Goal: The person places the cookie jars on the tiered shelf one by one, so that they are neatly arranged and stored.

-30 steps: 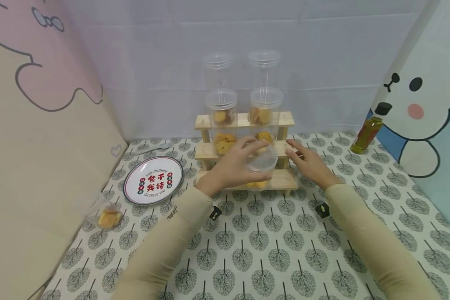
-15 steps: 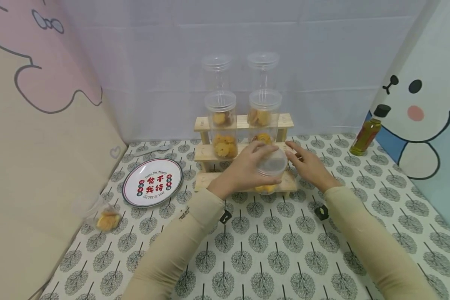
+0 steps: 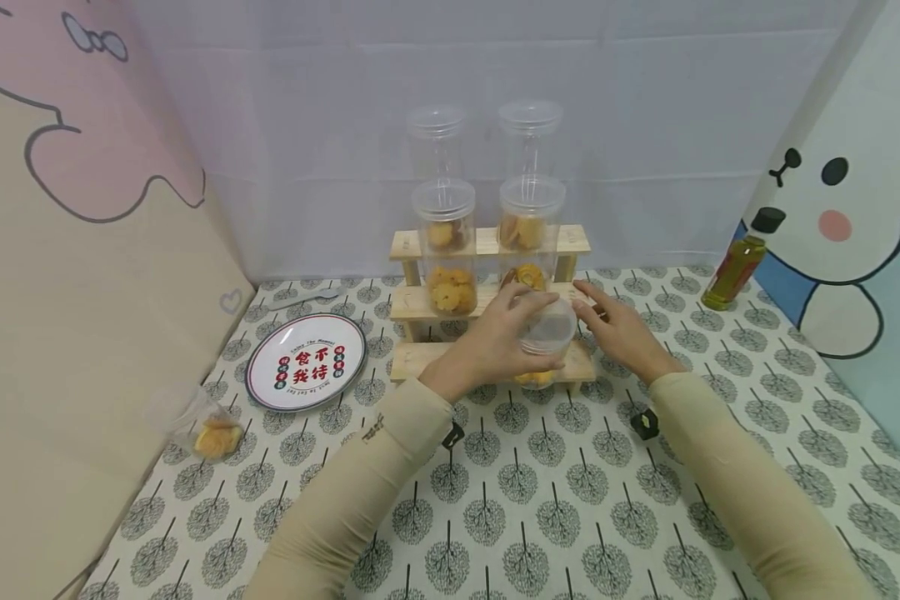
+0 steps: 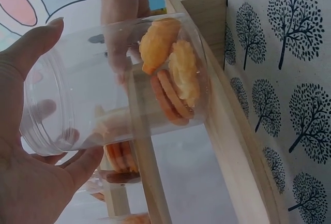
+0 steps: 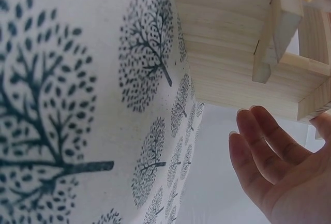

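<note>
My left hand (image 3: 487,340) grips a clear plastic jar (image 3: 551,327) near its round lid. The jar stands on the bottom step of a three-step wooden rack (image 3: 412,360), near its right end. Yellow and brown cookies (image 4: 168,71) lie at the jar's base in the left wrist view. My right hand (image 3: 617,335) is at the rack's right side, its fingertips at the end of the middle step. In the right wrist view its fingers (image 5: 269,141) are loosely extended beside the wood.
Two cookie jars (image 3: 450,250) stand on the middle step, and two more jars (image 3: 437,146) behind them on the top step. A printed plate (image 3: 305,362), a fork-like utensil (image 3: 307,297) and a bag of cookies (image 3: 213,433) lie left. An oil bottle (image 3: 738,262) stands right.
My left hand has moved a little to the right with the jar, which comes to stand at the right of the bottom step. My right hand has stayed at the rack's side.
</note>
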`<action>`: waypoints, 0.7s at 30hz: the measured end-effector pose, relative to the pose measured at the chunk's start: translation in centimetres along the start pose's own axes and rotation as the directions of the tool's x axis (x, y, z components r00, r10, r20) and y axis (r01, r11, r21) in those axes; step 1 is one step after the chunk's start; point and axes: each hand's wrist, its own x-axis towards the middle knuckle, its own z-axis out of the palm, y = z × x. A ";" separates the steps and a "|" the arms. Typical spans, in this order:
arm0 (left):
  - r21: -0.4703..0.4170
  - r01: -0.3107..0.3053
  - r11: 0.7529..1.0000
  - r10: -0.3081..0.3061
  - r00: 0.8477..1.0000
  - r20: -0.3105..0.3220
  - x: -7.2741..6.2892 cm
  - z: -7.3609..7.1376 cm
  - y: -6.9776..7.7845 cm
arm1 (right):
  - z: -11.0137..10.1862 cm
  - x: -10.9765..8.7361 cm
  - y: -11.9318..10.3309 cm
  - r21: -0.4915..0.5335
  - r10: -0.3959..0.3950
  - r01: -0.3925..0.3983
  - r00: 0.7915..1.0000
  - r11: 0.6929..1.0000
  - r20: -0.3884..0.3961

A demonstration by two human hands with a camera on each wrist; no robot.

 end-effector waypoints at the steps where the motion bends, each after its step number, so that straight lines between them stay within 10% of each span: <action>1: 0.006 0.003 1.000 -0.003 1.000 -0.007 0.0 0.1 0.0 | 0.0 0.0 0.0 0.000 -0.002 0.002 1.000 1.000 -0.002; 21: 0.125 0.020 0.992 -0.011 0.998 -0.066 -0.2 0.4 0.1 | 0.0 -0.1 0.0 0.008 -0.007 0.007 1.000 1.000 -0.013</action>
